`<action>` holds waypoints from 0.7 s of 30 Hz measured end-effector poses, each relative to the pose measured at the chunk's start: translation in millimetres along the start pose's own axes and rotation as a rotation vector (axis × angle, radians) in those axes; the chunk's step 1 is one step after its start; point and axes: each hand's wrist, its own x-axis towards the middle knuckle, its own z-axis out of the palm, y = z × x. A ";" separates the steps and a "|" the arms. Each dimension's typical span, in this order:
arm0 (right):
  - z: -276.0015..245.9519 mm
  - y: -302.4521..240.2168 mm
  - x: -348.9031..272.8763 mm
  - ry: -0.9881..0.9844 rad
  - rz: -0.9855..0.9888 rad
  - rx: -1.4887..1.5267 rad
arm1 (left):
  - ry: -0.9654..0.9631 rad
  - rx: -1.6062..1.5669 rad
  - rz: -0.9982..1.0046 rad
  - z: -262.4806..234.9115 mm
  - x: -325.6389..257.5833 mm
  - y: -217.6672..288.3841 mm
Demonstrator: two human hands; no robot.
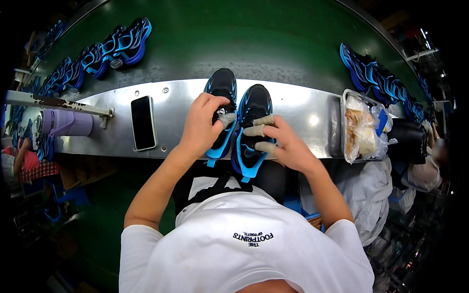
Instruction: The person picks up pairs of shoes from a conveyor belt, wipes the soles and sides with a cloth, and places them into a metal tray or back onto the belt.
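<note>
Two black sneakers with bright blue trim lie side by side at the bench's front edge, toes pointing away from me: the left sneaker [222, 80] and the right sneaker [257, 97]. My left hand [199, 124] is bent over the left one, thumb and forefinger closed around its tongue, where a small round badge shows. A grey cover wraps that thumb's tip. Over the right sneaker's laces and opening, my right hand [283, 139] rests with several fingers stretched and apart, their tips in beige covers. Blue heel loops stick out toward me on both sneakers.
On the metal bench [303, 107] lie a phone [142, 123] and a purple flask [71, 122] by a worn metal bar [58, 101]. A tray [346, 141] of bagged items stands right. Beyond, a green belt [254, 34] carries rows of similar sneakers [128, 44]. Other people sit at both sides.
</note>
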 end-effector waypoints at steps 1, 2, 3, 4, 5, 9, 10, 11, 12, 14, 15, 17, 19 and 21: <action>0.2 0.2 0.9 0.001 0.004 0.003 | 0.058 -0.002 -0.087 1.3 -1.6 4.0; 0.5 0.8 1.9 0.002 0.002 -0.033 | 0.037 0.057 -0.034 2.8 -3.0 -1.4; 0.5 -0.1 1.5 0.003 0.002 -0.068 | 0.030 0.056 -0.037 0.0 -2.7 -3.4; 0.3 -1.7 0.7 0.004 0.008 -0.064 | -0.069 0.001 0.008 -4.2 -1.0 -6.2; 0.1 -3.9 -0.3 -0.002 0.066 -0.143 | -0.167 -0.055 0.053 -8.7 1.1 -8.7; -14.1 -6.0 4.3 -0.058 0.168 -0.209 | -0.204 -0.203 -0.097 -16.7 6.7 -5.5; -18.0 -5.6 4.1 -0.113 0.167 -0.146 | -0.162 -0.070 -0.093 -18.0 7.2 4.3; -19.7 -4.6 4.5 -0.167 0.167 -0.083 | -0.168 -0.072 -0.093 -17.5 7.9 2.2; -16.3 -2.7 5.2 -0.156 0.175 -0.145 | -0.202 -0.059 -0.087 -17.8 8.2 -0.3; -6.6 -6.9 2.6 -0.091 0.252 -0.198 | -0.307 -0.150 -0.069 -22.4 7.0 -5.1; -3.4 -7.1 1.8 -0.026 0.319 -0.256 | -0.310 -0.151 -0.071 -23.5 7.3 -7.6; -6.5 -3.7 1.8 -0.001 0.262 -0.298 | -0.283 -0.213 -0.040 -23.8 7.8 -10.7; -15.2 -6.0 5.5 -0.061 0.083 -0.151 | -0.242 -0.150 -0.055 -20.6 8.2 -6.6; -10.5 -0.6 5.1 -0.039 0.073 -0.171 | -0.217 -0.040 -0.080 -18.8 7.8 -4.7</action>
